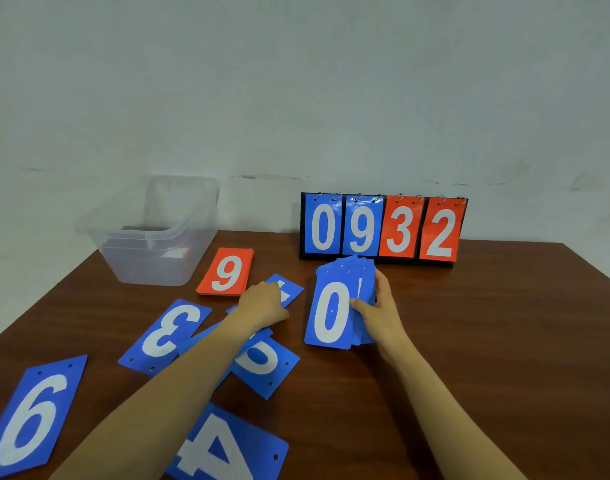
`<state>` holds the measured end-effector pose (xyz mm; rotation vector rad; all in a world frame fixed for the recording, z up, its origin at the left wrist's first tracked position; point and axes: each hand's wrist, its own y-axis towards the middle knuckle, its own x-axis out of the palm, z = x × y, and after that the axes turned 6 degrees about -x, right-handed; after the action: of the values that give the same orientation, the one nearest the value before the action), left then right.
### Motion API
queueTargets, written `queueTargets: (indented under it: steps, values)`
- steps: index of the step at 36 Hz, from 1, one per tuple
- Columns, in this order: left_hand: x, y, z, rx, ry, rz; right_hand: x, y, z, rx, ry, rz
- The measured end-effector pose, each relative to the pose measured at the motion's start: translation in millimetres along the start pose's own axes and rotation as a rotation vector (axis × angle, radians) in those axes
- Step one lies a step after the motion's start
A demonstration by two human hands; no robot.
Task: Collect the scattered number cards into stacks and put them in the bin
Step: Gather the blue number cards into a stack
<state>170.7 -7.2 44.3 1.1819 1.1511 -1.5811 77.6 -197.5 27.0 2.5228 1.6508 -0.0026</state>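
Observation:
My right hand (378,313) grips a stack of blue number cards (334,306) with a 0 on top, held upright above the table. My left hand (262,301) rests on a blue card (289,289) lying on the table, fingers curled over its edge. Loose blue cards lie around: a 3 (166,334), a 6 (33,415), a 4 (227,445) and another (262,362) under my left forearm. A stack of red cards (226,271) topped by a 9 lies next to the clear plastic bin (151,233) at the back left.
A flip scoreboard (383,228) showing 0 9 3 2 stands at the back of the brown table (487,323), against the wall. The bin sits near the table's left back corner.

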Motion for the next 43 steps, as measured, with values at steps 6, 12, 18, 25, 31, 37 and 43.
queueTargets:
  steps: [6, 12, 18, 25, 31, 37, 43]
  values:
    - [-10.1, -11.8, 12.3, 0.091, -0.075, -0.022, -10.3, -10.2, -3.0, -0.003, 0.009, 0.017]
    - [-26.6, -36.2, 12.9, 0.103, -0.353, 0.097, -32.6, -30.3, -16.8, -0.010, -0.036, 0.060]
    - [-37.1, -79.3, 10.5, 0.177, -0.731, 0.361, -51.9, -61.3, -32.7, -0.046, -0.049, 0.092]
    - [-35.2, -133.7, 9.2, 0.234, -0.746, 0.566, -60.8, -99.2, -47.8, -0.053, -0.032, 0.124]
    - [-30.3, -170.8, 10.6, 0.277, -0.910, 0.560, -58.5, -124.0, -51.8, -0.044, -0.024, 0.118]
    - [-24.6, -189.7, 11.1, 0.258, -1.106, 0.484, -49.3, -141.0, -56.0, -0.075, -0.013, 0.068]
    - [-7.6, -203.1, 15.6, 0.314, -1.168, 0.222, -36.5, -151.1, -63.2, -0.125, -0.018, 0.009]
